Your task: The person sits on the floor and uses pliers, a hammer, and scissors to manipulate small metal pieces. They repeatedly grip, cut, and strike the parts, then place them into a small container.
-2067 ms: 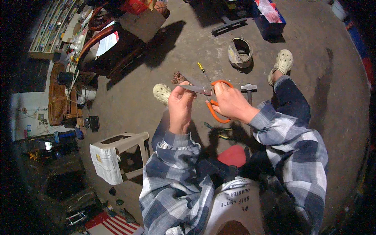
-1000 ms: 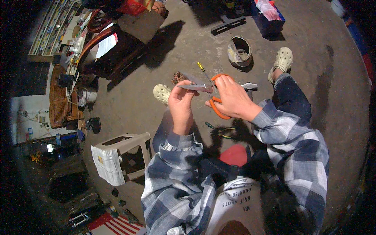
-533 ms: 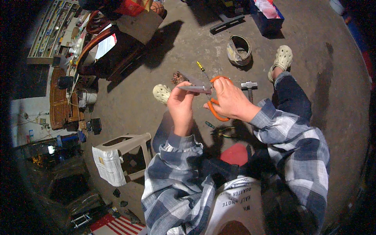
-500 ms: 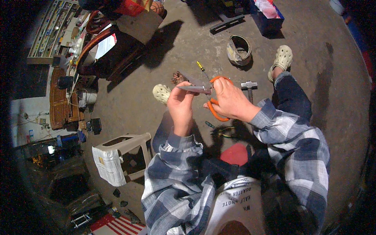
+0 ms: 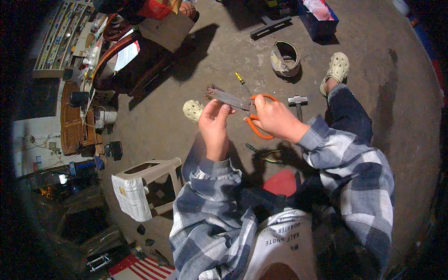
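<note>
My right hand is closed round the orange loop handles of a pair of scissors. Their grey blades point left, with the broad side toward me. Against the lower edge of the blades, my left hand is closed, thumb and fingers pinching near the middle of the metal. Behind the blade tips, a reddish-brown bundle shows in part on the floor. Beyond the scissors lies a yellow-handled screwdriver, and a hammer rests to the right of my right hand.
A bucket-like can stands ahead, with a dark blue box farther off. To the left are a plastic stool draped with paper and a wooden chair. A green-handled tool lies below my hands, near a red seat-like patch.
The scissors have been turned so that their blades show broad side up and tilt farther away. My left fingers have shifted to the blades' near edge. My right hand has barely moved.
</note>
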{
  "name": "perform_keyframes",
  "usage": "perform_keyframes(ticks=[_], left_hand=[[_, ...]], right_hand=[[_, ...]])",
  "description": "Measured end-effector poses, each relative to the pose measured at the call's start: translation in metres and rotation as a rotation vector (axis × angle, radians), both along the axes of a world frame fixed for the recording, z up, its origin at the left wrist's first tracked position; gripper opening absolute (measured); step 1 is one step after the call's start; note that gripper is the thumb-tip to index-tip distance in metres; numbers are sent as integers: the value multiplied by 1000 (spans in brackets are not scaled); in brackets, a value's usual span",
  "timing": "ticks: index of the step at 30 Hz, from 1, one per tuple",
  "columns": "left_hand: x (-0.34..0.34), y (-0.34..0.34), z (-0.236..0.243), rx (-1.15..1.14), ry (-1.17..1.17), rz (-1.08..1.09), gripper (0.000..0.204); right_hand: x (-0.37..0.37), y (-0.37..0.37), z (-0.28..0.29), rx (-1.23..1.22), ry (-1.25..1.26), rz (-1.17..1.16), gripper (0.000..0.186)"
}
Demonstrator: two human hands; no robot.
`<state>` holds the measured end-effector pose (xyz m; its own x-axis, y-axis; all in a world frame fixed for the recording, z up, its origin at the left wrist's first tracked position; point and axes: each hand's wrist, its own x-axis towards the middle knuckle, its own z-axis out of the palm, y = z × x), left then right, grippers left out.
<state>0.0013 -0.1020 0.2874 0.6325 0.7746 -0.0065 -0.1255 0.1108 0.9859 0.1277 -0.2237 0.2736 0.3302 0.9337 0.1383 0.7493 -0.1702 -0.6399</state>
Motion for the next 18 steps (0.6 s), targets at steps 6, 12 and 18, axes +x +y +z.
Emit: perform_keyframes(ticks=[6,12,18], left_hand=[[8,-1,13,-248,-185,-104,13],[7,-6,30,-399,-165,-107,14],[3,-1,19,-254,-148,-26,13]], right_hand=[[10,5,-1,23,315,24,48],[13,-1,16,-7,375,-6,50],[15,-5,14,145,153,44,50]])
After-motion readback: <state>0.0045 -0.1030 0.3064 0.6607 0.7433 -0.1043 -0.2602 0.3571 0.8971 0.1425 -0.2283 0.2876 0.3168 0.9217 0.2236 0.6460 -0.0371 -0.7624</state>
